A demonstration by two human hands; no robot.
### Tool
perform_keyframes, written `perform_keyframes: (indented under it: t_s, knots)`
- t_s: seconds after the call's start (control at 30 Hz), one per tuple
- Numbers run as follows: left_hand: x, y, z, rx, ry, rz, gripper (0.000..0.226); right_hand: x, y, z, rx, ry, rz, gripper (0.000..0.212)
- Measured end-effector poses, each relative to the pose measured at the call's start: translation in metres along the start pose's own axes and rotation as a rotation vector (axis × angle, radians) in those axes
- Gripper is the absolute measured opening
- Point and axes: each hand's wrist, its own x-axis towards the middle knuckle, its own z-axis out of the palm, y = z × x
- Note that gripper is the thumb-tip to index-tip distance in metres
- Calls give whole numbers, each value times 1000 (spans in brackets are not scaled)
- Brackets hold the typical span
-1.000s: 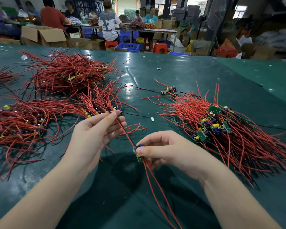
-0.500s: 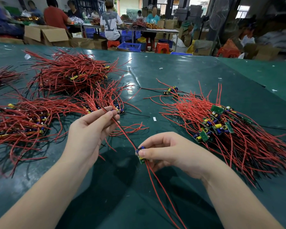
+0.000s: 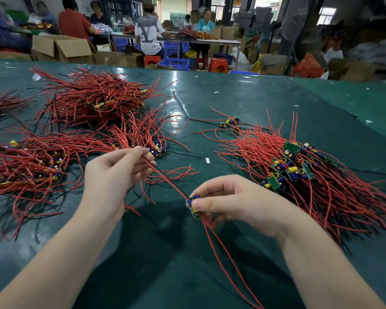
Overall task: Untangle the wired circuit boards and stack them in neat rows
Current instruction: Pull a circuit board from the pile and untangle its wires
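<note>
My right hand (image 3: 234, 199) pinches a small green circuit board (image 3: 194, 207) with blue and yellow parts, low over the green table. Red wires (image 3: 223, 255) trail from the board toward me. Another red wire (image 3: 165, 177) runs taut up-left from it to my left hand (image 3: 114, 175), which pinches the wire's far end between thumb and fingers. A tangled heap of wired boards (image 3: 299, 172) lies to the right. Straightened rows of boards (image 3: 38, 161) lie on the left, with a short row (image 3: 143, 137) just beyond my left hand.
The table (image 3: 243, 101) is covered in dark green sheet. A further red wire pile (image 3: 94, 101) lies at the back left, and a lone board (image 3: 230, 121) at mid-table. Beyond the far edge stand cardboard boxes (image 3: 60, 47), stools, crates and several seated people.
My left hand has slid up and away along the red wire, pulling it straighter. My right hand has kept the board almost still.
</note>
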Motion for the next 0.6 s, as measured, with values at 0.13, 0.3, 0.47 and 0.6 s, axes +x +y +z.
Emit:
perform_keyframes:
  t_s: [0.13,0.3,0.47,0.6]
  knots:
    - [-2,-4,-2,425,51,335,21,-1,0,2,54,-87,-31,6]
    - [2,-2,-2,430,-7,268,21,0,0,1,152,-86,-48,9]
    - [-1,4,4,229,-44,102,43,4,-7,-3,527,207,-185,16]
    - [-4,5,8,195,-87,54,48,3,-14,-16,873,508,-494,13]
